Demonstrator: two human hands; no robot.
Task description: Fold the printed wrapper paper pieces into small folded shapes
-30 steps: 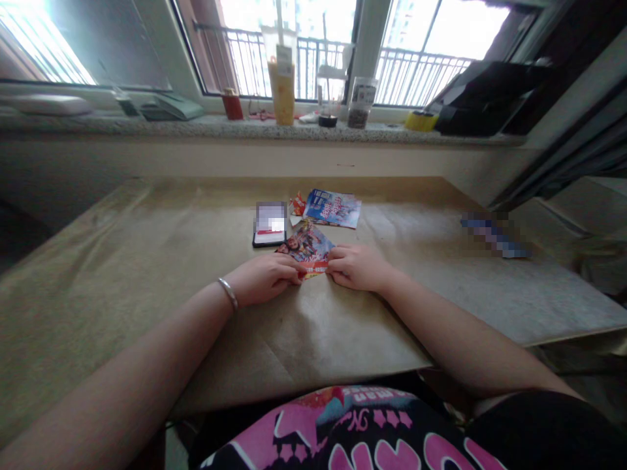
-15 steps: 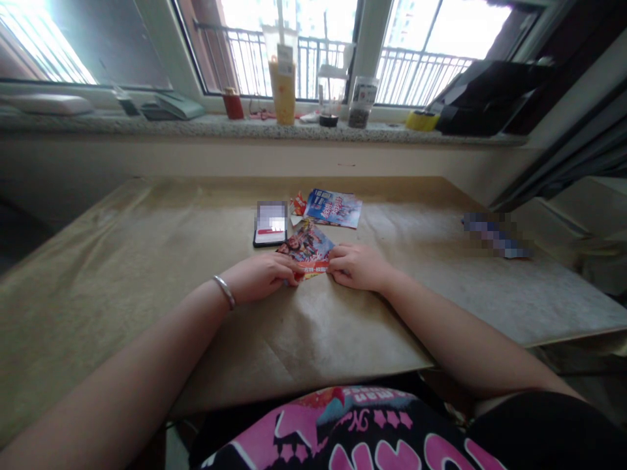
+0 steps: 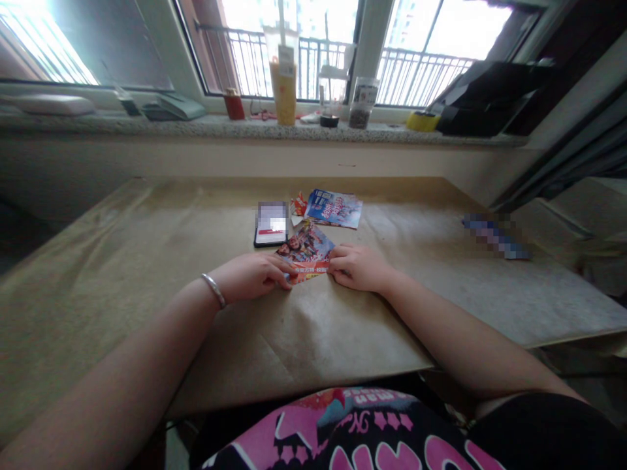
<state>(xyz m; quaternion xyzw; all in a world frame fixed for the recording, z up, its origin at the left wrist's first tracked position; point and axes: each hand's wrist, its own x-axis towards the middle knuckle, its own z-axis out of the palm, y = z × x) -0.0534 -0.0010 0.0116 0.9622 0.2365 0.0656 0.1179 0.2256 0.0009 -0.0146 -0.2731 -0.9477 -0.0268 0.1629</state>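
A colourful printed leaflet (image 3: 309, 251), with pictures of people and a red-orange band of lettering, lies on the table in front of me with its top pointed away. My left hand (image 3: 257, 273), a silver bangle on its wrist, has its fingers closed at the lower left edge of the paper. At the lower right edge, my right hand (image 3: 356, 266) pinches the sheet with curled fingers. Both hands cover the paper's side corners. Just beyond the leaflet are a phone (image 3: 271, 223) with a lit, blurred screen and a small folded red-and-white paper piece (image 3: 298, 204).
A stack of blue printed leaflets (image 3: 336, 209) lies behind the right hand. Far right on the cloth-covered table (image 3: 147, 261) is a blurred bluish item (image 3: 496, 236). Along the windowsill (image 3: 206, 129) stand a tall yellow-filled cup (image 3: 285, 91), a red jar (image 3: 234, 104) and yellow tape (image 3: 422, 121).
My left hand has slid a little left along the leaflet's lower edge, uncovering more of its lettered band. My right hand stays in place.
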